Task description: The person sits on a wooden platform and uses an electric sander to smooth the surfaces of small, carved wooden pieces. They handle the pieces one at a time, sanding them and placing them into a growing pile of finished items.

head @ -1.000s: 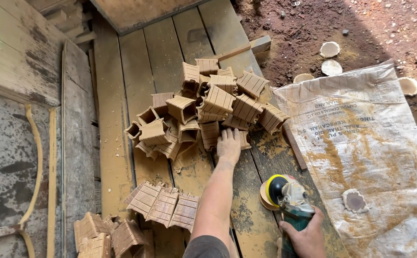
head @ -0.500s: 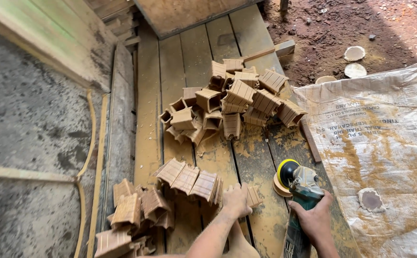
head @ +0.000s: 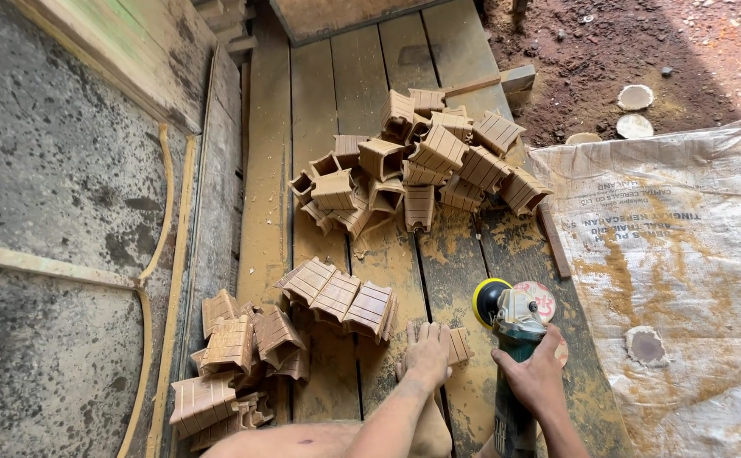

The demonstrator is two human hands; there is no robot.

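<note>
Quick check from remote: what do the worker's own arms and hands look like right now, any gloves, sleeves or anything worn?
Both arms are bare, with no sleeves in view. The left hand and right hand wear no gloves, and no rings, watch or wristband show. Pale sanding dust coats the fingers and knuckles. The upper arms run out of frame.

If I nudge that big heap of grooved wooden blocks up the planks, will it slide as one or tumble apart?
The heap of grooved wooden blocks would probably tumble apart: pieces lie loose at odd angles. They look hollow, so likely light. The dusty planks may let them slide.
</note>
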